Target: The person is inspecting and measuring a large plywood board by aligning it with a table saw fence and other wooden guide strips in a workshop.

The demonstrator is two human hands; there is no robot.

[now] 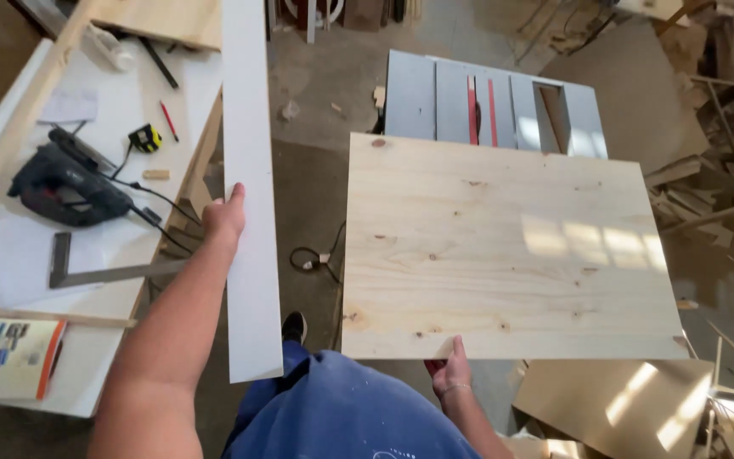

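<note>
Left hand point(225, 217) grips a long white board strip point(251, 195) by its left edge, thumb over the face, fingers hidden behind. The strip runs from the top of frame down to about knee level, held over the gap between the desk and the saw.

Right hand point(449, 367) pinches the near edge of a wide pine panel point(503, 246), thumb on top, fingers underneath. The panel is held roughly level, knots and grain visible, with window-light patches on its right half. Its far edge overlaps the grey table saw point(490, 106), red insert strips showing around the blade slot. Cannot tell whether the panel touches the saw top.

The white desk point(10, 255) sits to the left and carries:
- dark jigsaw point(65, 183), cord trailing off the desk edge
- steel try square point(99, 270) just in front of it
- yellow tape measure point(145, 138) and red pencil point(169, 121) further back
- colour swatch booklet point(6, 357) at the near corner
- a thin wood batten lying across the near part

A pale wood sheet leans over the desk's far end.

The floor point(316, 93) is bare concrete, dusty, with small chips lying on it. A black cable with a plug point(316, 255) lies between strip and panel. An offcut pile point(707, 195) sits on the right, with plywood sheets point(613, 404) lower right. Blue trousers and one dark shoe show at bottom centre.
</note>
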